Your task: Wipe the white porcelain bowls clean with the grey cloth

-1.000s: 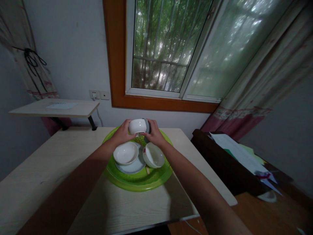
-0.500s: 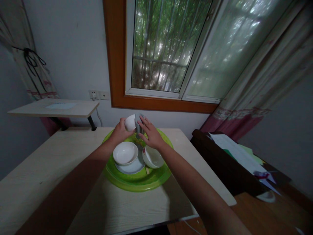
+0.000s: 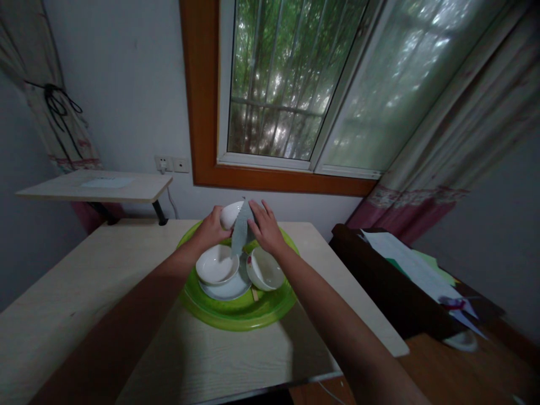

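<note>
My left hand [image 3: 211, 229] grips a small white bowl [image 3: 230, 215], tilted on its side above the green basin. A grey-green cloth [image 3: 241, 228] hangs against the bowl's mouth, one end drooping toward the dishes below. With fingers bent, my right hand [image 3: 266, 228] presses the cloth to the bowl from the right. Below, in the green basin [image 3: 236, 322], a white bowl [image 3: 216, 265] rests on a white plate [image 3: 230, 291]. Beside them leans another white bowl [image 3: 266, 271] with a red mark on its rim.
A light wooden table [image 3: 126, 270] carries the basin. On the left stands a small raised shelf [image 3: 63, 188] with a sheet of paper on it. A dark cabinet [image 3: 371, 287] with papers on top is at the right. The window [image 3: 278, 84] is behind.
The small bowl has turned and shifted slightly right. My right hand has moved a little right, with the cloth now spread across the bowl's mouth and hanging lower.
</note>
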`<state>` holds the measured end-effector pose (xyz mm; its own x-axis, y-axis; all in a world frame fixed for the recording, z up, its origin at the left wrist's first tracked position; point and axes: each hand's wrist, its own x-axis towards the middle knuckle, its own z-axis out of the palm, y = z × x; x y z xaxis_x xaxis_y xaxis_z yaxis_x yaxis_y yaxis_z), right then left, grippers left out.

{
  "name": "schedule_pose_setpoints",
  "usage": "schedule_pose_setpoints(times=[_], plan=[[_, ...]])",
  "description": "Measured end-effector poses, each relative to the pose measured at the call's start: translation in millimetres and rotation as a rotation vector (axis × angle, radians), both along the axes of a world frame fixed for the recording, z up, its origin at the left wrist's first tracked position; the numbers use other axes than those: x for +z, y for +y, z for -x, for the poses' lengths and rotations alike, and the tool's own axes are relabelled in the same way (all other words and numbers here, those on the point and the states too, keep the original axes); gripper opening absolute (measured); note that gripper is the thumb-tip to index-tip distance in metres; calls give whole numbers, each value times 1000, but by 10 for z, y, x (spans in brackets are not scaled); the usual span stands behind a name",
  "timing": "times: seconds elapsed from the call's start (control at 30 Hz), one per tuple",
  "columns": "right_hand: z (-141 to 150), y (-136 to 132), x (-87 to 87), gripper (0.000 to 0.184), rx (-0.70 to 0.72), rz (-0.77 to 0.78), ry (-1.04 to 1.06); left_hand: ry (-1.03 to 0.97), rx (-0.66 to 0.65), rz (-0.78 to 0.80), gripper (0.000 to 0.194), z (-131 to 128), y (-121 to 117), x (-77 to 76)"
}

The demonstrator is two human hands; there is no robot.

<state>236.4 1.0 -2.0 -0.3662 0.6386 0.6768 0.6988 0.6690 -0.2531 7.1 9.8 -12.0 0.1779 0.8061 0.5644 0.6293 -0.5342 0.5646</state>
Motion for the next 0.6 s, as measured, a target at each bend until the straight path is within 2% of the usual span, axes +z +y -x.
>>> schedule_pose_setpoints(times=[0.2,0.33,0.5,0.6], plan=[[-38,122,-146,57,26,140,143,-53,-3,-43,64,10,-7,-1],[-45,165,-192,55,119,212,211,-71,-14,-57,64,6,2,-16],[-57,183,-205,65,168,206,234,-43,-55,-29,63,3,-1,-16],[-58,150,-178,75,208,145,198,-6,-26,-27,61,3,-13,-9]])
